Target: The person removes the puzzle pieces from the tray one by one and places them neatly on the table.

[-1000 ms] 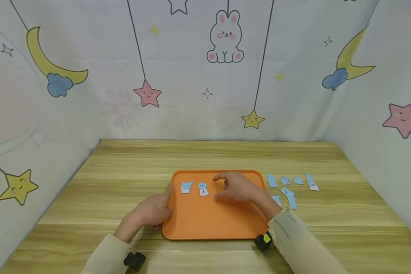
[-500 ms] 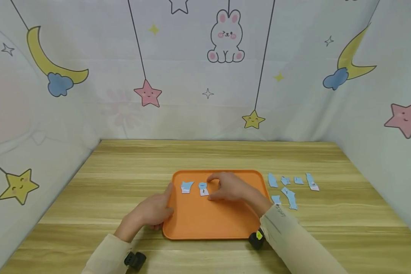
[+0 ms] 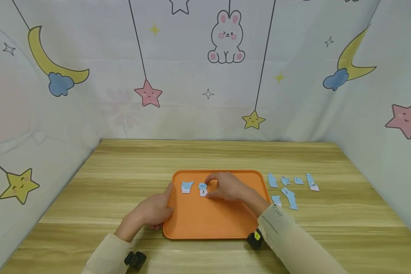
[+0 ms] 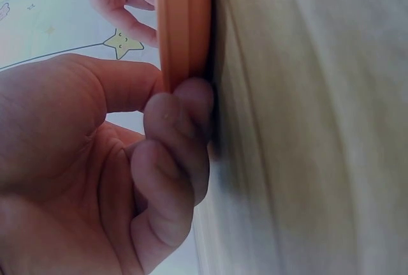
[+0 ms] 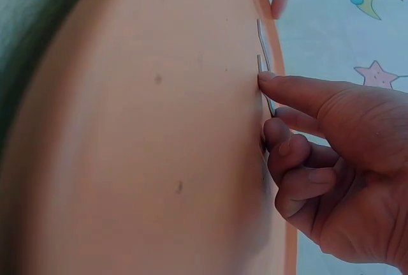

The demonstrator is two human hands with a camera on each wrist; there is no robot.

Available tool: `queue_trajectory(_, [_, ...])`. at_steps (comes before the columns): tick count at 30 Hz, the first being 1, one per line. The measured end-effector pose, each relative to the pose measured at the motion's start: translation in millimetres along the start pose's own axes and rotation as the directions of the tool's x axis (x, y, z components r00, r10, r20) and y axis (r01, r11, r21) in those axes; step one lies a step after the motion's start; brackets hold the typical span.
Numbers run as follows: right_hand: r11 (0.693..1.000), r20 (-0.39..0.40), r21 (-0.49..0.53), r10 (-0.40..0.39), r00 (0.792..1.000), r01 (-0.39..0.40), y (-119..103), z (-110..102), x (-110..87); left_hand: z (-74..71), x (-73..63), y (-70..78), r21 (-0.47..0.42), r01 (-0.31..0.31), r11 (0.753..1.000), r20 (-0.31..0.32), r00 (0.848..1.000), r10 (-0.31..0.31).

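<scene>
An orange tray (image 3: 212,222) lies on the wooden table. My left hand (image 3: 152,210) grips its left edge; in the left wrist view the thumb meets the rim and curled fingers (image 4: 169,179) bear against the side and underside. Inside the tray lie two torn paper pieces, blue above and white below. The left paper piece (image 3: 186,187) lies by itself. My right hand (image 3: 227,187) holds the other paper piece (image 3: 203,189) at its right side, index finger at the top corner and thumb at the bottom. The right wrist view shows the thumb (image 5: 299,90) on its edge, other fingers curled.
Right of the tray, several more torn blue paper pieces lie on the wooden table (image 3: 123,160), among them a long paper piece (image 3: 289,198) and a blue-and-white paper strip (image 3: 311,182). A printed cloth (image 3: 188,68) hangs behind and along both sides.
My right hand has moved left across the tray, from apart from the second paper piece to its right edge, thumb and index finger closing in. The left hand stays at the tray's edge.
</scene>
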State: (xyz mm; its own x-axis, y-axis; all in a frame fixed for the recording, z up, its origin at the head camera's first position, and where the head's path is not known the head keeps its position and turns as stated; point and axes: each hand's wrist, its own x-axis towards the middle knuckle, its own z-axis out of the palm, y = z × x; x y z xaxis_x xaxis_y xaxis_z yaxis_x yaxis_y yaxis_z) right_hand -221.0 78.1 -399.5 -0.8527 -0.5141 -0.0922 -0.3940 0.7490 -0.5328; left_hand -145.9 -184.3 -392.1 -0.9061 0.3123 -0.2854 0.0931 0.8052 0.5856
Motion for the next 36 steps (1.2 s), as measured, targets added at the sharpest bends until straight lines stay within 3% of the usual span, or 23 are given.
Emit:
queue_trajectory(11, [0.998,0.018,-0.011,-0.057,0.998,0.058,4,2,-3.7,1.3,0.6,0.1,0.013,0.000,1.000,-0.003,1.000,0.000])
queue_trajectory(23, [0.999,0.016,0.017,-0.042,0.999,0.042,3,2,-8.6,0.6,0.7,-1.1,0.019,-0.002,1.000,0.002,1.000,0.002])
queue_trajectory(36, [0.998,-0.007,0.066,0.008,1.000,-0.007,8,-6,-26.2,1.0,0.9,-4.5,0.023,-0.012,1.000,-0.004,1.000,0.012])
